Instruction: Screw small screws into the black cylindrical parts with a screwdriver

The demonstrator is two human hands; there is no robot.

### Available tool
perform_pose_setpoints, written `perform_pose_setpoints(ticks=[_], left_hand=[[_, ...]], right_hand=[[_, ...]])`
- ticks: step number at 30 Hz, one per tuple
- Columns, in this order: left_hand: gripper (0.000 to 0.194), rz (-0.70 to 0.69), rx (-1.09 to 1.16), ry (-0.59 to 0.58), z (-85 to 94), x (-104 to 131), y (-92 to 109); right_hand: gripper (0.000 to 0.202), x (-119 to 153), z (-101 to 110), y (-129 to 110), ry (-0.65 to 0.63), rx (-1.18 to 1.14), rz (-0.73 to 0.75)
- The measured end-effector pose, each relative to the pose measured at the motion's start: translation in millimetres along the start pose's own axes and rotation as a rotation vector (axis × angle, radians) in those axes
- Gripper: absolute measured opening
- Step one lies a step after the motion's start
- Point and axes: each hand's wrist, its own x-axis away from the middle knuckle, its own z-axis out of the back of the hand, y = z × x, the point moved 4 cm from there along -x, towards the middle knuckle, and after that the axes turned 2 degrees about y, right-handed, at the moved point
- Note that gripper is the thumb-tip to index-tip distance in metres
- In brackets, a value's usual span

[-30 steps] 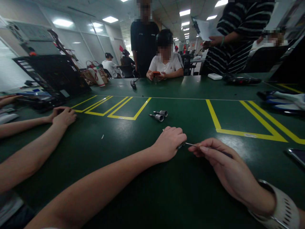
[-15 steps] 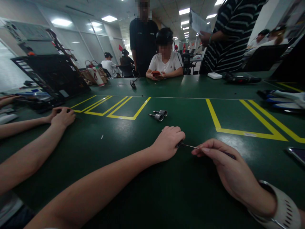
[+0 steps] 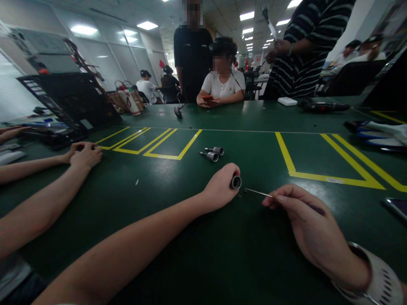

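Note:
My left hand (image 3: 221, 187) is closed around a metal nut-driver socket (image 3: 236, 182), its round open mouth turned toward me. In my right hand (image 3: 297, 212) is a thin screwdriver (image 3: 259, 192), pinched along its slim shaft, with the dark handle end showing behind the fingers. Its tip points left, a short way off the socket. At the tip sits a small dark ring-like piece (image 3: 245, 190); another tiny piece (image 3: 239, 196) lies just below the socket. Two more sockets with shanks (image 3: 211, 156) rest side by side beyond my left hand.
Yellow tape outlines (image 3: 337, 181) mark the green table (image 3: 203, 262). A neighbour's hands (image 3: 85, 156) are at the left, beside a tilted black case (image 3: 68, 101). A phone (image 3: 396, 207) lies at the right edge. Across the table a seated person (image 3: 222, 87) holds a red phone.
My left hand has turned, bringing the socket's mouth into view. The screwdriver tip has come away from it as my right hand shifted slightly right. Small pieces now show below the socket.

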Motion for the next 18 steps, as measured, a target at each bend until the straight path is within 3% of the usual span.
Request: perform_pose_setpoints(ticks=[4,9,14,18], left_hand=[[0.020,-0.032,0.102,0.064,3.4,-2,-4],[0.018,-0.107,0.191,0.005,1.3,-5,-4],[0.011,-0.140,0.021,-0.055,-1.0,-4,0],[0.008,-0.204,-0.099,-0.111,-1.4,-2,7]], right_hand=[[0.015,0,1,1,-0.046,-0.031,0.053],[0.018,1,3,5,-0.100,0.148,0.124],[0.020,5,-3,-2,-0.115,0.444,0.190],[0.019,7,-9,-9,-0.136,0.497,0.224]])
